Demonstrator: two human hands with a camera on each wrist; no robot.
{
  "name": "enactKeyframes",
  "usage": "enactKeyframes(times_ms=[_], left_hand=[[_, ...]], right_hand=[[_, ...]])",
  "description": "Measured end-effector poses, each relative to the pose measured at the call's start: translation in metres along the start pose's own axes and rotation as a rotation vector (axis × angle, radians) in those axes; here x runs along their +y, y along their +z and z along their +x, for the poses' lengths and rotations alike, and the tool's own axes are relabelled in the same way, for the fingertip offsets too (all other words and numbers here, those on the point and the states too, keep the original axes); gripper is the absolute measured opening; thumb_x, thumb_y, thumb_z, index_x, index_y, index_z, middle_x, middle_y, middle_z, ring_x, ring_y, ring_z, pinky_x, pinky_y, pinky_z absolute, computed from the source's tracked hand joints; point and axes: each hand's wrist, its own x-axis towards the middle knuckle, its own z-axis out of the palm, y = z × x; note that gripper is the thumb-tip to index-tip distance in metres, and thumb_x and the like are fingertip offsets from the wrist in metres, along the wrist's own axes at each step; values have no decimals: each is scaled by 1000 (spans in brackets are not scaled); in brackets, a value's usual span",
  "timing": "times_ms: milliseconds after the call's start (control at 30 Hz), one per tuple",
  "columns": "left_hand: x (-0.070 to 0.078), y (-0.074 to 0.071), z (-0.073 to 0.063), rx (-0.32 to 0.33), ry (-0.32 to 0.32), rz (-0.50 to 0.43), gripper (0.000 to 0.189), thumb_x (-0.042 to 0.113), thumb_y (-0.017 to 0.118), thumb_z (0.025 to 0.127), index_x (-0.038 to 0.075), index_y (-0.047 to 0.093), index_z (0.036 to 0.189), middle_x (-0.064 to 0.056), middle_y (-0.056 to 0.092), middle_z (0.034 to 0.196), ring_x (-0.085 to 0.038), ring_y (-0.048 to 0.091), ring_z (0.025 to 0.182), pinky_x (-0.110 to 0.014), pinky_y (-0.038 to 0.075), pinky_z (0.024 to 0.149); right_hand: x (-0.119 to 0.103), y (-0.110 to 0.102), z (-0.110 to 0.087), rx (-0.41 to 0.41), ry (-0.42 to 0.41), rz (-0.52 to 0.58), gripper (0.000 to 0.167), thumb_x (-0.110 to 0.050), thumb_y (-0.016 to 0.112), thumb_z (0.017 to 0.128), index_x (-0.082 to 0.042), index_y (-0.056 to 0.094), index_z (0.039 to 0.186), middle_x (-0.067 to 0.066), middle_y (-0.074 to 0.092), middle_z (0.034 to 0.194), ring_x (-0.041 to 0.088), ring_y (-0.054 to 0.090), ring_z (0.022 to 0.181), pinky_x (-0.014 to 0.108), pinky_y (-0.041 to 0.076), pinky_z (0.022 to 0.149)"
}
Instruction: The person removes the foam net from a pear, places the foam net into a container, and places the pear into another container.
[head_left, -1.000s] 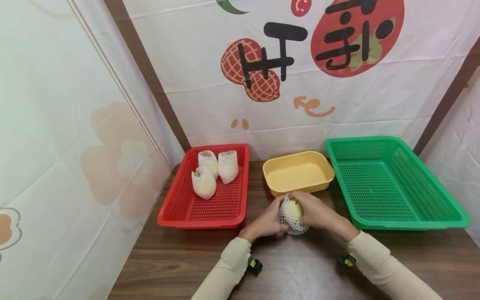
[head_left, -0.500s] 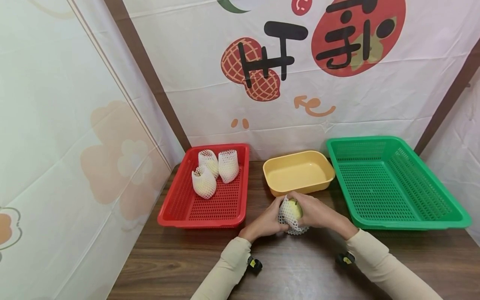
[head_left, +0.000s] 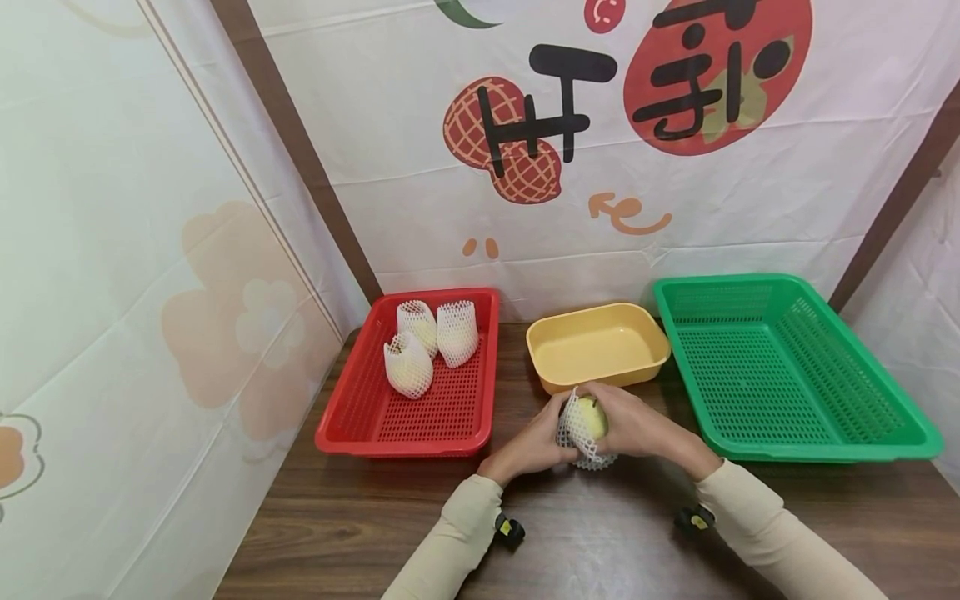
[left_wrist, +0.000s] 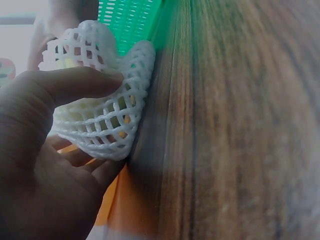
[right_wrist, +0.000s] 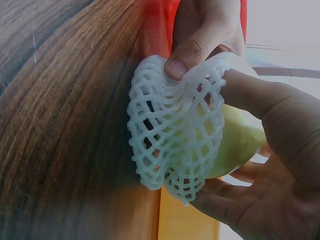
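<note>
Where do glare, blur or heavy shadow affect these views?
Head view: soft glare on the table; left wrist view: left hand darkly shadowed, table blurred at lower right; right wrist view: foam net fairly crisp, background overexposed at upper right.

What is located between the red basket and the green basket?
In the head view, the yellow tray stands between the red basket and the green basket; nearer the person, the left hand and right hand hold a fruit partly in white netting.

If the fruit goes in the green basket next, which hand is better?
Probably the right hand: it's nearer the green basket, on the bare side of the fruit. The left hand is farther away, holding the white net.
</note>
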Motion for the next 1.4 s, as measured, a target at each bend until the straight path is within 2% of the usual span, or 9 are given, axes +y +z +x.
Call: enactKeyframes(times_ms=[367,500,733,1167,1400], left_hand=[[0,-1,-1,-11,-20,0,94,8,79,86,17,27,164,-11,43,165,-19,45,148,-40,37,124],[0,-1,-1,3,-34,8,88,8,78,87,13,32,162,-13,46,163,-22,46,148,-43,39,124],[-2,-2,1,42,-44,2,73,11,77,92,12,43,156,-10,53,157,-20,52,143,-41,46,118],[-4,0,4,164,-6,48,40,8,74,98,6,64,136,-11,72,131,-16,67,110,-28,57,90],[-2,-1,6,226,33,126,29,6,73,98,6,70,127,-9,76,116,-9,59,92,-25,53,81]], right_hand=[[0,-9,0,53,-41,20,78,-9,92,66,1,57,134,15,69,122,25,65,104,40,56,83],[-1,-11,0,57,-38,50,76,-12,91,68,1,57,135,14,69,122,24,65,104,40,55,84],[-4,-15,-1,55,-37,55,74,-19,92,73,0,57,136,13,68,123,23,65,105,37,55,84],[-4,-21,-1,97,-24,54,69,-20,89,77,-5,58,137,10,68,125,21,62,106,36,53,83],[-6,-27,-1,111,-49,51,71,-24,90,80,-7,56,140,10,68,125,20,62,103,34,53,81]])
